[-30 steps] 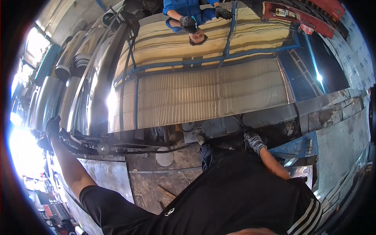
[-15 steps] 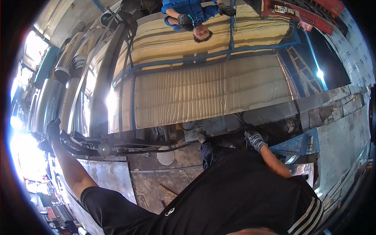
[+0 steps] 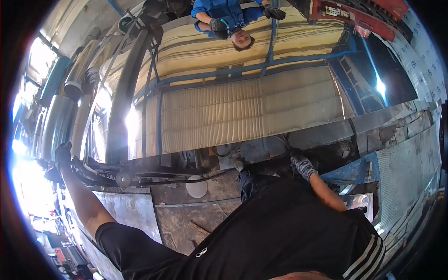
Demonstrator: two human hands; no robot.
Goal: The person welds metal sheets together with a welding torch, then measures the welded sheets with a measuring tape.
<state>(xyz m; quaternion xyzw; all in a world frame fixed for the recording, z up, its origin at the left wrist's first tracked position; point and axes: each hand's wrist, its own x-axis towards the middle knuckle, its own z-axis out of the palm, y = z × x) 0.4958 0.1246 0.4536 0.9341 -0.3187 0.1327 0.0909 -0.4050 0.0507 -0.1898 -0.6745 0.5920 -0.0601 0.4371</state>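
Observation:
A large, mirror-like metal sheet [image 3: 210, 112] reflects a yellowish roof and blue beams. To its left, my left hand [image 3: 63, 151] in a dark glove is raised beside shiny metal cylinders [image 3: 59, 123]; its fingers are too dark to make out. My right hand [image 3: 302, 164], in a grey and dark glove, is below the sheet's near edge, at a dark cable or handle [image 3: 288, 143]. Its fingers look curled, but what lies within them is hidden.
Across the sheet is a co-worker [image 3: 233, 18] in blue with dark gloves. Red machinery [image 3: 354, 17] stands at the upper right. A long metal beam [image 3: 126, 98] runs along the left. Metal plates [image 3: 406, 163] lie at the right, and a round disc [image 3: 197, 187] is on the floor.
The co-worker has shifted slightly, with the hand at the right moving a little right. The reflections on the sheet have shifted slightly. My hands have barely moved.

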